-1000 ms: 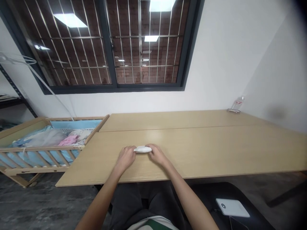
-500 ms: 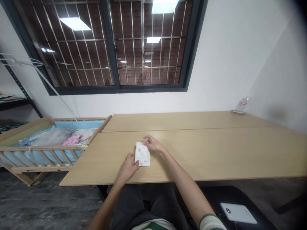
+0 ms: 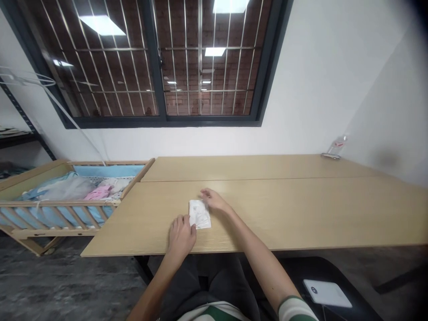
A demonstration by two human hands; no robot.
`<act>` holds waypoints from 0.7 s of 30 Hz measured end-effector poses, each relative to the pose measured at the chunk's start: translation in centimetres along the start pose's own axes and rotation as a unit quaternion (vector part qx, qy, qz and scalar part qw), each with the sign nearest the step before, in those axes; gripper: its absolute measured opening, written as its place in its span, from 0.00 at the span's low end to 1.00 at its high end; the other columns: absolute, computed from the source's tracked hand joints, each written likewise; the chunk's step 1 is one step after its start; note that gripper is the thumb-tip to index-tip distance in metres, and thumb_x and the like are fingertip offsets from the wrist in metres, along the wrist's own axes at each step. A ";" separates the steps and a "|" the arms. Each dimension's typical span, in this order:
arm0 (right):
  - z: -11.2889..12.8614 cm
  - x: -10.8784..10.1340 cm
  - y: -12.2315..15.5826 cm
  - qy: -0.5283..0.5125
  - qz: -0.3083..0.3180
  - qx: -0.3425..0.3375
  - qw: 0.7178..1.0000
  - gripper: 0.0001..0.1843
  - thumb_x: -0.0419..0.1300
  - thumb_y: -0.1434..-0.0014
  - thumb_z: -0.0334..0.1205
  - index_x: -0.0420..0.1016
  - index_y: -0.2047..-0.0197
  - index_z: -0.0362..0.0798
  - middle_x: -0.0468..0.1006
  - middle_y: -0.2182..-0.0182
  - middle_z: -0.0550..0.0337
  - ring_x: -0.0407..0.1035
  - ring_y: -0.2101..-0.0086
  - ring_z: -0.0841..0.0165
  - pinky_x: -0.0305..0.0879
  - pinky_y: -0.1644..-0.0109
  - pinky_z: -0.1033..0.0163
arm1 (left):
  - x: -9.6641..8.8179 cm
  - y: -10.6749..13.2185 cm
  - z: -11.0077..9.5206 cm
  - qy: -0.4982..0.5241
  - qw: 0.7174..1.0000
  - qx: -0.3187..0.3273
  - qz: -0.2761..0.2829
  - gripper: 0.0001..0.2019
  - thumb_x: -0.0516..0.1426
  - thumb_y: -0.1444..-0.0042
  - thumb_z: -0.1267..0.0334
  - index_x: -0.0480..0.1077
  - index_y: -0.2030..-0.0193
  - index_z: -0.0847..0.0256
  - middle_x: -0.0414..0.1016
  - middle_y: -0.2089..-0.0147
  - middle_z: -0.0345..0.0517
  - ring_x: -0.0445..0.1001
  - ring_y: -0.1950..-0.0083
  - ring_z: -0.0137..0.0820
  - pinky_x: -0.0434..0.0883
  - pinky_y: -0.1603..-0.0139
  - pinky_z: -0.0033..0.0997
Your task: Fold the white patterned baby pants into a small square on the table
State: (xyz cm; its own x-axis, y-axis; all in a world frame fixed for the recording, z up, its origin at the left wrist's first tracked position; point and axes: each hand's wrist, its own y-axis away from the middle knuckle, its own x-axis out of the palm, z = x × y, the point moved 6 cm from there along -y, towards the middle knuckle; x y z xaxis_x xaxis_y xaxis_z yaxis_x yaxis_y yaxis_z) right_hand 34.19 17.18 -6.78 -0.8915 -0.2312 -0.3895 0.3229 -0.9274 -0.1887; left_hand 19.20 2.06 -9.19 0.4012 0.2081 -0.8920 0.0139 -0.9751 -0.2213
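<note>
A small folded white cloth (image 3: 199, 214) with a faint print lies flat on the light wooden table (image 3: 301, 209), close to its front edge. My left hand (image 3: 181, 235) rests on the table with its fingers stretched out, the fingertips touching the cloth's near left corner. My right hand (image 3: 214, 200) lies at the cloth's far right corner, fingers loosely curved and touching its edge. Neither hand grips anything.
A wooden baby cot (image 3: 63, 200) with blue lining and pink and white clothes stands left of the table. A clear bottle (image 3: 335, 148) sits at the table's far right corner. A white device (image 3: 327, 293) lies on a dark seat at lower right.
The cloth went from a narrow roll pinched between both hands to lying flat. My left hand has slid back toward the front edge; my right hand stays at the far corner.
</note>
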 end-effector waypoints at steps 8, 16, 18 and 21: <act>9.0 4.7 7.4 0.185 0.202 -0.202 0.940 0.27 0.49 0.28 0.51 0.65 0.31 0.52 0.67 0.33 0.55 0.59 0.33 0.59 0.53 0.28 0.48 | 3.2 3.1 -4.3 0.012 0.995 0.074 -0.062 0.31 0.50 0.34 0.52 0.58 0.29 0.69 0.57 0.27 0.68 0.52 0.26 0.60 0.58 0.32 0.61; 6.4 6.8 10.8 0.207 0.284 -0.217 0.911 0.26 0.48 0.26 0.50 0.61 0.29 0.60 0.61 0.30 0.63 0.51 0.30 0.64 0.46 0.25 0.51 | 4.5 3.7 -4.4 -0.015 0.996 0.079 -0.045 0.28 0.51 0.36 0.55 0.66 0.32 0.66 0.66 0.32 0.65 0.56 0.27 0.61 0.54 0.29 0.64; 5.1 6.4 10.3 0.216 0.296 -0.188 0.911 0.26 0.45 0.26 0.52 0.59 0.28 0.61 0.59 0.29 0.63 0.49 0.29 0.64 0.43 0.25 0.51 | 4.2 3.8 -4.6 -0.034 0.993 0.092 -0.065 0.29 0.50 0.35 0.55 0.65 0.32 0.71 0.66 0.32 0.69 0.59 0.29 0.61 0.58 0.31 0.61; 3.9 5.8 9.7 0.227 0.325 -0.164 0.903 0.29 0.40 0.25 0.55 0.54 0.26 0.58 0.53 0.27 0.61 0.45 0.28 0.65 0.37 0.24 0.52 | 3.7 4.1 -5.0 -0.077 0.986 0.101 -0.108 0.29 0.49 0.33 0.56 0.66 0.34 0.77 0.67 0.34 0.73 0.62 0.31 0.59 0.62 0.34 0.58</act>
State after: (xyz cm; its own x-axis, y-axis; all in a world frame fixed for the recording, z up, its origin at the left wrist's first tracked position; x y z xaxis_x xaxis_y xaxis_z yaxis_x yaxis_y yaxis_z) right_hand 30.90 5.64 -7.33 -0.2814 -0.4818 -0.8299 0.8741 -0.4856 -0.0144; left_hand 25.27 -1.57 -11.42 0.2645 0.4334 -0.8615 -0.1044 -0.8752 -0.4723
